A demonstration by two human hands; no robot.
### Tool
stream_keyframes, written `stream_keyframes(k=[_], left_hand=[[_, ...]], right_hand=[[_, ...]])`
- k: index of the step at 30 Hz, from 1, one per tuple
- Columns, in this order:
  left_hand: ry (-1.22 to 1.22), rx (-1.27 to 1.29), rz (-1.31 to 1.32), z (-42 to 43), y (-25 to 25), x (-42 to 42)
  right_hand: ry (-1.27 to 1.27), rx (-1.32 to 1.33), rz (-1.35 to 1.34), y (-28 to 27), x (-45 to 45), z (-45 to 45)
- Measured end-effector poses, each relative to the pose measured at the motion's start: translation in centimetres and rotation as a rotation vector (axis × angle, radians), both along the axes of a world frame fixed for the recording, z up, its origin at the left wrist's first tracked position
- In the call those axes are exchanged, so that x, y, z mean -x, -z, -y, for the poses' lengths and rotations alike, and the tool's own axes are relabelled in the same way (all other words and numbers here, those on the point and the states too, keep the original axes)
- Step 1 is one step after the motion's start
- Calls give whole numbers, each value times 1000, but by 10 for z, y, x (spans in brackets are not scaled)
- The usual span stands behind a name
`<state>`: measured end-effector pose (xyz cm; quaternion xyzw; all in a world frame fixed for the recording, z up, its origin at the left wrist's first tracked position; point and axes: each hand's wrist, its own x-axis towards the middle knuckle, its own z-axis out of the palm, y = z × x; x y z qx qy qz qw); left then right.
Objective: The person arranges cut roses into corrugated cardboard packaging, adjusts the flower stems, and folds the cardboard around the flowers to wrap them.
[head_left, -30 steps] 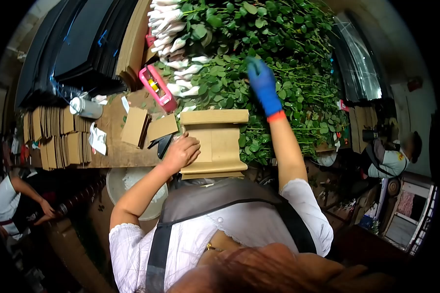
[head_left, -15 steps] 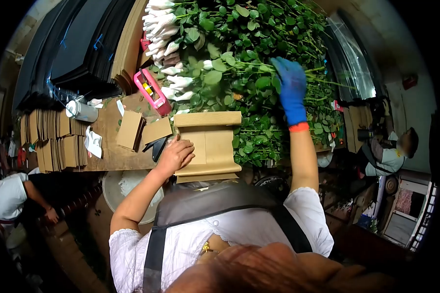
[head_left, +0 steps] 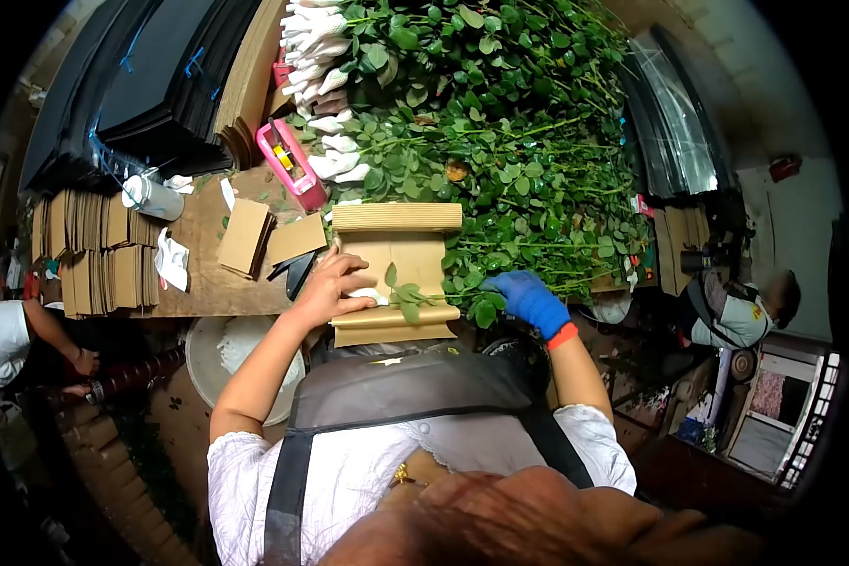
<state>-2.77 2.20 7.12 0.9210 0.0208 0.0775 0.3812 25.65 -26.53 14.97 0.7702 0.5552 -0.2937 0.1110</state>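
Lying across the near part of the brown sheet [head_left: 417,257], a single leafy stem [head_left: 411,300] has its white-covered head [head_left: 369,295] toward the sheet's left edge and its leaves trailing past the right edge. The left hand [head_left: 330,291], ungloved, rests on the sheet's left edge with its fingers spread and lightly bent, the tips at the white-covered head; whether they pinch it I cannot tell. The right hand [head_left: 532,302], in a blue glove, is just beside the sheet's near right corner, fingers curled and apparently gripping the stem among its leaves, though the glove hides the exact hold. The stem should be light and springy, firm along its length but easy to snap if bent hard, and likely prickly, so the glove suits that end. The head looks soft and easily bruised through its cover; a steady hold belongs on the stem, below the head, with only a light touch to guide the cover. The sheet seems thin and flexible, apt to curl, and is best pressed flat by its edge. Along its far side lies a ribbed cardboard strip [head_left: 396,217], likely stiffer. Left of the sheet are small cardboard pieces [head_left: 243,236]; beyond its far left corner stands a pink tape dispenser [head_left: 311,191]. Heaped foliage [head_left: 528,170] spreads beyond the sheet and to its right.
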Motion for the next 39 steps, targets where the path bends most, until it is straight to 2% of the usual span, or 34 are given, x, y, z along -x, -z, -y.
stream_keyframes(k=[2,3,4,6,7,9,11,14,16,17,19,20,22,23,24,25,26,27,29,31,32,33,34,35,36,38,39], left_hand=[[-1,29,-1,1,-8,-3],[-6,42,-5,2,-13,-3],[15,40,-10,2,-17,-3],[46,39,-21,1,-22,-6],[59,66,-29,0,-24,-5],[84,120,-45,-4,-27,-5],[61,97,-20,-1,-27,-4],[21,127,43,1,-13,-1],[-6,134,44,1,-8,1],[-16,143,43,4,-6,2],[-32,126,12,4,-8,3],[-57,179,-14,5,-8,2],[-144,338,-128,8,-10,3],[-206,445,-219,12,-12,4],[-246,351,-75,12,-27,3],[-240,631,-88,15,-10,5],[-221,562,-83,14,-9,5],[-206,492,-77,13,-11,5],[-170,344,-90,11,-12,5],[-100,191,-113,9,-1,8],[-105,222,-94,9,-8,6],[-87,237,-95,8,-12,4],[-73,251,-92,7,-16,1],[-59,263,-86,5,-21,-3],[-50,232,-32,5,-28,-8],[-33,188,-68,1,-21,-15],[-31,166,-89,0,-19,-16]], right_hand=[[-46,90,54,-12,-15,-21],[5,46,142,-38,-21,-42],[119,104,133,-40,-41,-70],[287,-540,136,-22,-78,-108],[218,-855,164,-5,-99,-136],[92,-1017,429,12,-121,-185],[-50,-889,718,39,-137,-209],[24,-579,425,45,-155,-213],[-22,-1054,420,-3,-128,-191],[-72,-1117,457,-40,-105,-177],[-114,-1042,447,-87,-74,-139],[-127,-1030,409,-92,-67,-117],[-69,-815,251,-96,-51,-75],[-45,-746,94,-93,-42,-59],[43,-717,90,-69,-33,-37],[95,-612,64,-49,-26,-17],[62,-470,145,-29,-20,0],[44,-440,140,-1,-19,14],[32,-220,157,18,-16,23],[59,-156,65,-19,-25,-1],[75,-125,15,-31,-36,-15],[52,-360,48,-13,-59,-22],[213,-377,112,-31,-65,-54],[269,-536,178,-18,-82,-78],[174,-881,204,-12,-90,-107],[35,-1083,510,37,-124,-156],[3,-934,644,61,-136,-171]])
